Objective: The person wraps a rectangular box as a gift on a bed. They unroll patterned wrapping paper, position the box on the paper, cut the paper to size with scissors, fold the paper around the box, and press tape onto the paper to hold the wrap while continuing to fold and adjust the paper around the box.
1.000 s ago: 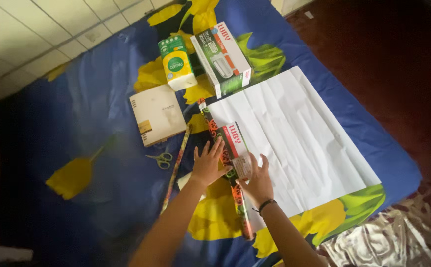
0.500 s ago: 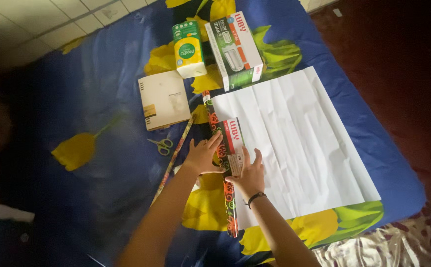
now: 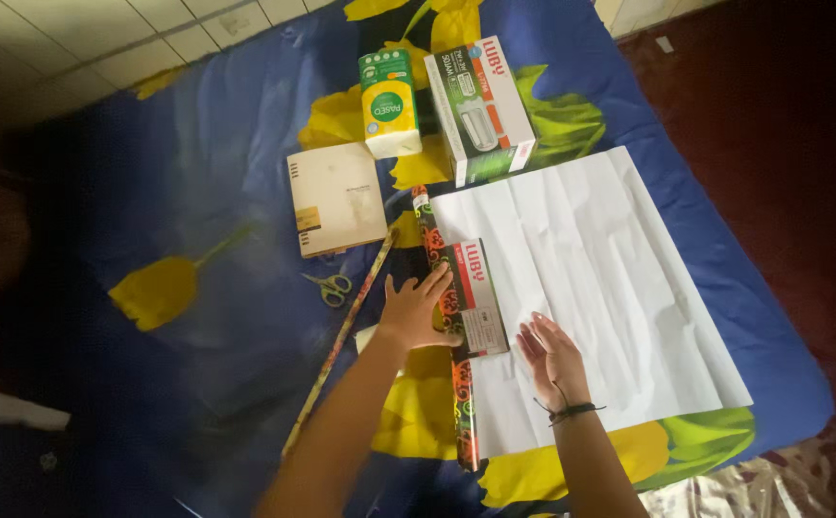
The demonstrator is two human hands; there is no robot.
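A large white sheet of wrapping paper (image 3: 600,288), plain side up, lies spread on a blue sheet with yellow flowers (image 3: 188,192). Its left edge is rolled up, showing a red and black pattern (image 3: 461,403). A small dark box (image 3: 476,297) sits on that edge. My left hand (image 3: 418,312) lies flat, fingers spread, on the roll beside the box. My right hand (image 3: 552,355) rests flat and open on the white paper just right of the box, a dark band on its wrist.
A beige box (image 3: 336,199), a green and yellow carton (image 3: 389,104) and a bigger white and green box (image 3: 480,107) lie at the far side. Scissors (image 3: 327,286) and a thin roll of paper (image 3: 341,336) lie to the left. Tiled floor at top, dark floor at right.
My right hand has let go of the small box and moved right onto the white paper, palm flat. My left hand stays on the roll. The view has shifted a little.
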